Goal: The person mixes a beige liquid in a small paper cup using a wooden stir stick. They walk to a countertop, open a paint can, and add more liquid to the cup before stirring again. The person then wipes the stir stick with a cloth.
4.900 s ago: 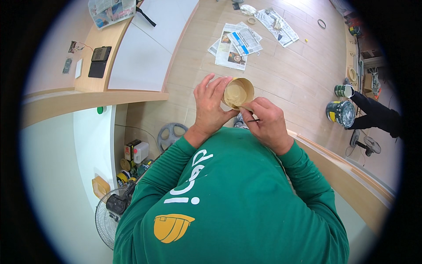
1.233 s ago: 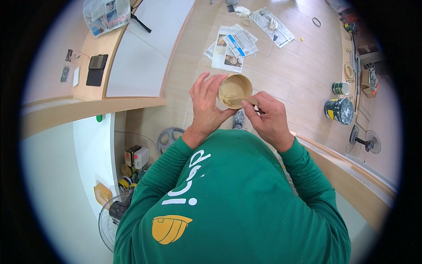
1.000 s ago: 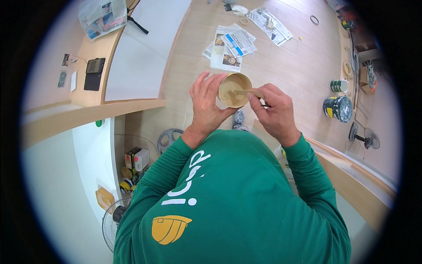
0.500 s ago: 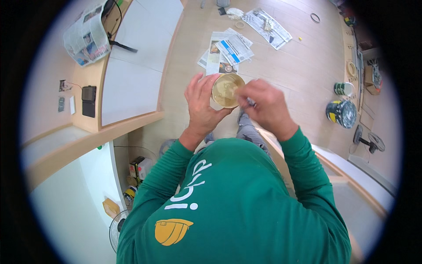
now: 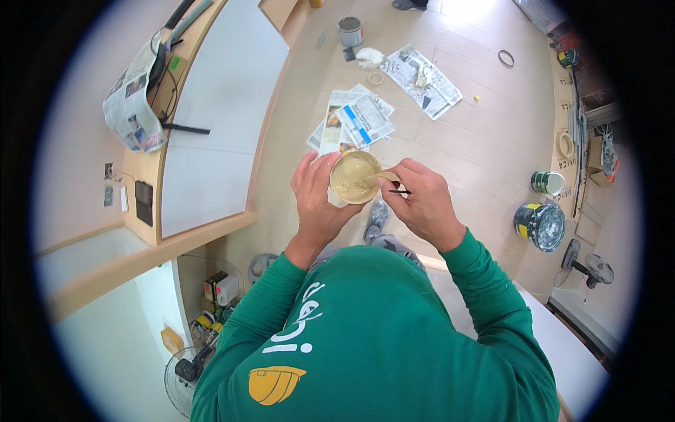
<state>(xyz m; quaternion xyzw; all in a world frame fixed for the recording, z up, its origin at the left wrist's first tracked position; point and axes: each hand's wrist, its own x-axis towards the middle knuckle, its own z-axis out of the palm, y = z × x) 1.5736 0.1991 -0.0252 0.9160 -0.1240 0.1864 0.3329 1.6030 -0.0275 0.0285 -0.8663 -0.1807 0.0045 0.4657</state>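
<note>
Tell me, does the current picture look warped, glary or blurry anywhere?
In the head view, the white panel has bowed edges and black surrounds the image; in that same view, glare whitens the top of the floor, while the cup, left hand and right hand look fairly crisp.

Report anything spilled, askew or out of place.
Overlapping white printed newspaper sheets lie at odd angles on the pale plank floor, looking scattered; a small yellow scrap lies alone, looking stray. No spill shows around the round tan cup.
</note>
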